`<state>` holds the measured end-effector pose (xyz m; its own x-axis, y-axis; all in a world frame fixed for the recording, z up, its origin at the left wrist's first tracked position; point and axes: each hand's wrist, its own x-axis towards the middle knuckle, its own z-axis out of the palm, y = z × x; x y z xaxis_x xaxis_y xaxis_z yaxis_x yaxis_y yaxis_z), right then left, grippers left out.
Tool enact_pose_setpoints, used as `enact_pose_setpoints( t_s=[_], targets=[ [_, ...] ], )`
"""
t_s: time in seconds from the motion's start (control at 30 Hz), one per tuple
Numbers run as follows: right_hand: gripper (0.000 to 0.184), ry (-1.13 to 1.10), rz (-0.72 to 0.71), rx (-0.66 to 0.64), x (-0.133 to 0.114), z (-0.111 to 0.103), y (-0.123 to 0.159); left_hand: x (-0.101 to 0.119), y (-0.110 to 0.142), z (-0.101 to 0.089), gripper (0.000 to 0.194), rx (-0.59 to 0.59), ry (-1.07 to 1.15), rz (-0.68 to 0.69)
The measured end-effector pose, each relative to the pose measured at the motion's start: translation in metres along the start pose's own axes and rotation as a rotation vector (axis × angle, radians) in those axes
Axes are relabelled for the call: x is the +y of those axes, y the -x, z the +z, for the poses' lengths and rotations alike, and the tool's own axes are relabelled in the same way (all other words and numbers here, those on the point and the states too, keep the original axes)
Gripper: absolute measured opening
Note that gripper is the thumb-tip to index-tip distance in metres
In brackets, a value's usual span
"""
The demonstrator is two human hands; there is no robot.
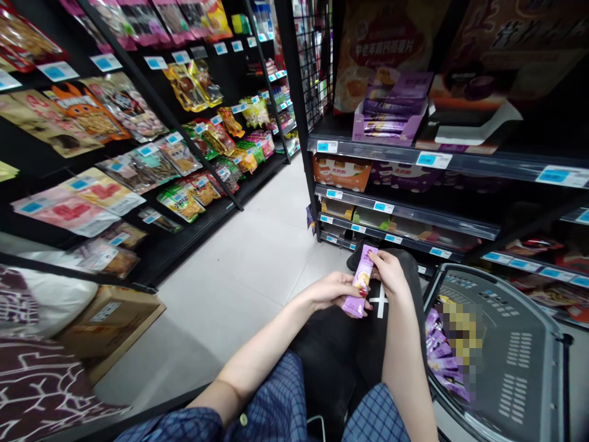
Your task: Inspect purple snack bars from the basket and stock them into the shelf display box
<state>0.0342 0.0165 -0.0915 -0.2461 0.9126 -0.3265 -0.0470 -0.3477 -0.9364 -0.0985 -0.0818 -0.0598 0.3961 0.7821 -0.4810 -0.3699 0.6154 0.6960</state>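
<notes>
Over my lap, a slim purple sachet [363, 274] is held between both hands, tilted with its top leaning away. My left hand [339, 291] grips its lower end, thumb across the front. Near the upper end, my right hand [389, 270] pinches its edge. To the right, a grey basket [519, 319] holds several similar purple sachets [444, 362] and a pixelated yellowish patch. On the shelf ahead stands an open purple display box [391, 123] with sachets of the same colour inside.
A shelf rack [460, 162] with price tags rises ahead on the right. Snack bags [87, 113] fill the rack on the left. A cardboard box [105, 325] sits on the floor at lower left. Pale tiled floor [239, 258] runs between the racks.
</notes>
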Motion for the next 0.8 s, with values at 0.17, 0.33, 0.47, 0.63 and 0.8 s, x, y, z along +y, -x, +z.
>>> enact_pose_setpoints(
  t_s=[0.17,0.33,0.47,0.63,0.8],
  targets=[
    [0.035,-0.071,-0.242,0.028,-0.017,0.0,0.014,-0.001,0.004,0.011,0.043,0.025,-0.059,0.135],
    [0.028,-0.091,-0.435,-0.01,-0.034,0.0,0.036,-0.001,0.007,0.017,0.043,0.036,-0.132,0.22],
    [0.022,-0.068,-0.524,0.037,-0.04,0.0,0.044,0.0,0.01,0.019,0.043,0.054,-0.165,0.242],
    [0.024,-0.249,-0.517,0.099,-0.042,0.004,0.045,0.0,0.01,0.014,0.048,-0.134,-0.075,0.229],
    [0.022,-0.41,-0.432,-0.132,-0.045,0.007,0.051,-0.004,0.004,0.01,0.062,-0.458,0.065,0.082]
  ],
)
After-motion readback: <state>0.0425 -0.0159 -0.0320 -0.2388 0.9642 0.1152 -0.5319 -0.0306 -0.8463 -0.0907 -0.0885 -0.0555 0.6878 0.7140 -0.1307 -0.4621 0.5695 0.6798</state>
